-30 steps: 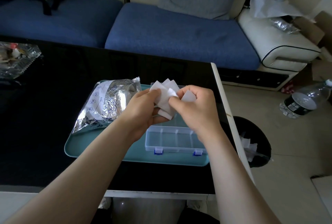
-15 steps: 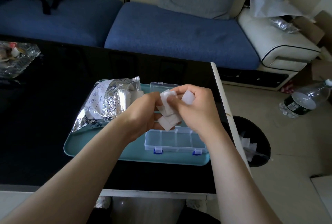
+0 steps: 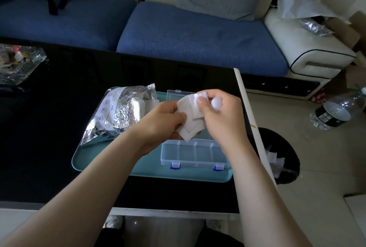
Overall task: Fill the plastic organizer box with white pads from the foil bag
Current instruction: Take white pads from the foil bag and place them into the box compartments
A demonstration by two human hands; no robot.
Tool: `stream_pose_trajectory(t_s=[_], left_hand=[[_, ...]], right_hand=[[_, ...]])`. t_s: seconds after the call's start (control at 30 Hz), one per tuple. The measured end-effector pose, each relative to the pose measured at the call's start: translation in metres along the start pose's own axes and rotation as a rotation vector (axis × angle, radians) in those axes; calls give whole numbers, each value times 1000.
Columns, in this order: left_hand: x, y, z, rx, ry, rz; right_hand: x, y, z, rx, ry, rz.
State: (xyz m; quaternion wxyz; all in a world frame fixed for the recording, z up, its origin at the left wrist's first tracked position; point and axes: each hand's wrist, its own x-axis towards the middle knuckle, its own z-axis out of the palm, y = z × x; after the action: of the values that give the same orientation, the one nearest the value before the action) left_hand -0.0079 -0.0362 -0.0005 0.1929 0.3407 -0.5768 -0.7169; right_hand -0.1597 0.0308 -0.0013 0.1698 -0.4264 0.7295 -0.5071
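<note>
Here, at the far left, a glass dish [image 3: 21,62] sits on the black table [image 3: 49,127], well apart from my work. Next comes the teal tray [image 3: 93,161], with the foil bag [image 3: 118,112] lying crumpled on its left half, its mouth turned toward my hands. My left hand [image 3: 158,121] hovers above the middle of the tray, fingers and thumb curled round the lower left side of a small stack of white pads [image 3: 190,115]. The stack hangs in the air over the back of the plastic organizer box [image 3: 194,153], not touching it. The box rests on the right half of the tray, lid swung open away from me, its near row of compartments showing and two blue latches on the front edge. My right hand [image 3: 221,115] meets the stack from the right, thumb and fingertips pinching its upper corner. Further right, off the table, a dark bin [image 3: 287,147] stands on the floor, and a plastic bottle [image 3: 336,112] lies beyond it.
</note>
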Motion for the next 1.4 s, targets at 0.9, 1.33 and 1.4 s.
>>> stream_pose_trajectory(t_s=[0.9,1.33,1.4], left_hand=[[1,0,-8,-119,103,-59],[2,0,-10,-113,81,-73],[2,0,-10,-121,80,-82]], right_hand=[[-7,-2,6,-266,-95,-280],[-2,-3,4,-203,-51,-167],[-3,-5,2,-173,-51,-167]])
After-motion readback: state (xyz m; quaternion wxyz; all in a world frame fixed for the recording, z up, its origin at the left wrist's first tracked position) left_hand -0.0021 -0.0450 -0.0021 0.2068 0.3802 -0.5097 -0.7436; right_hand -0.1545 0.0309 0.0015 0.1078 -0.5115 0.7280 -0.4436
